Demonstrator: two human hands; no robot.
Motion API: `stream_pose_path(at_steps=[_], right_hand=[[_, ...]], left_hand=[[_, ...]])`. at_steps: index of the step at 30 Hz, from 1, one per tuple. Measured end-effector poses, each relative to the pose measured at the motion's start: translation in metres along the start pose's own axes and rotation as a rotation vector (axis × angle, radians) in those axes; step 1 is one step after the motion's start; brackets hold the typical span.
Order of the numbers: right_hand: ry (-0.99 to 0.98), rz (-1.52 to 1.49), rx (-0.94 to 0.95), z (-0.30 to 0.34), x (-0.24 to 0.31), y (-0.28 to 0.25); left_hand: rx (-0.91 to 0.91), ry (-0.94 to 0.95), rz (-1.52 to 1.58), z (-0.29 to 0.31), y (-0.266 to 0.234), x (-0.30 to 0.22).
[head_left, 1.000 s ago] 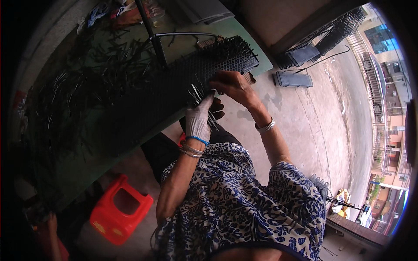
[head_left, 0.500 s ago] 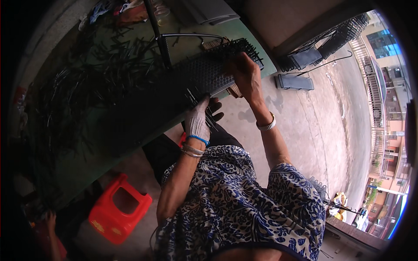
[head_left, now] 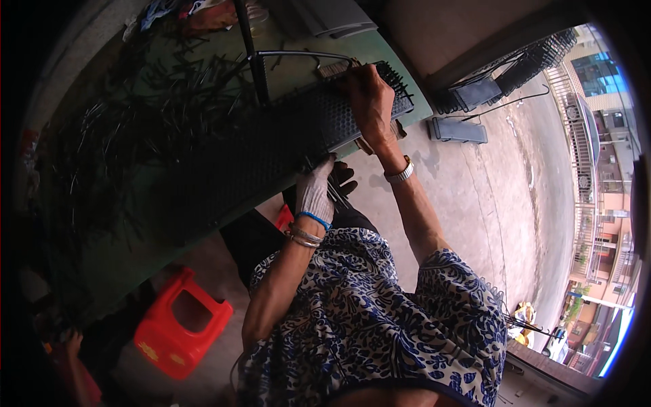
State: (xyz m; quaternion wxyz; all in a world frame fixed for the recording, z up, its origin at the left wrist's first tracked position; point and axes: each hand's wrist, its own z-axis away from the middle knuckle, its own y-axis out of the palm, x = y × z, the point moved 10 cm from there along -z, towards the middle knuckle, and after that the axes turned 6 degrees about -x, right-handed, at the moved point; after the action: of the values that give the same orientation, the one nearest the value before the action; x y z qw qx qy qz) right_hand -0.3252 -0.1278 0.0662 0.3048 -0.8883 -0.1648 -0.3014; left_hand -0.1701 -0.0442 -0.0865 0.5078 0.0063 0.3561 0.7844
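A long dark panel (head_left: 281, 136) with a perforated, honeycomb-like face lies along the near edge of the green table (head_left: 169, 261). Thin black rods bristle from its far right end. My right hand (head_left: 373, 105), bare and with a watch on the wrist, is over that end with bent, closed fingers; whatever they pinch is too small or dark to make out. My left hand (head_left: 316, 188), in a pale knitted glove with dark fingers, is at the panel's near edge. It grips a bunch of thin black rods (head_left: 336, 191).
Many loose black rods (head_left: 122, 136) cover the table's left side. A black upright post (head_left: 252, 61) with a crossbar rises behind the panel. Below stands a red plastic stool (head_left: 180, 325). Dark trays (head_left: 460, 130) lie on the floor at right. Another person's arm (head_left: 78, 366) shows at lower left.
My right hand has moved slightly left and up along the panel's end. My left hand has shifted slightly, and the rods in it stick up less above the panel edge.
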Motion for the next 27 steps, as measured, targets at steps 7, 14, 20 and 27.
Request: stream_pose_path(at_steps=[7,14,20,27], right_hand=[[0.019,-0.044,0.083,-0.009,0.007,0.000],[-0.055,-0.049,0.093,-0.006,0.007,0.000],[-0.090,-0.049,0.105,-0.007,0.006,0.001],[-0.045,-0.084,0.150,-0.008,0.005,0.003]], left_hand=[[0.023,-0.008,-0.012,0.010,0.006,-0.004],[0.059,0.017,-0.017,0.007,0.005,-0.006],[0.124,-0.006,-0.025,0.002,0.003,0.001],[0.136,0.006,-0.018,0.009,0.004,-0.003]])
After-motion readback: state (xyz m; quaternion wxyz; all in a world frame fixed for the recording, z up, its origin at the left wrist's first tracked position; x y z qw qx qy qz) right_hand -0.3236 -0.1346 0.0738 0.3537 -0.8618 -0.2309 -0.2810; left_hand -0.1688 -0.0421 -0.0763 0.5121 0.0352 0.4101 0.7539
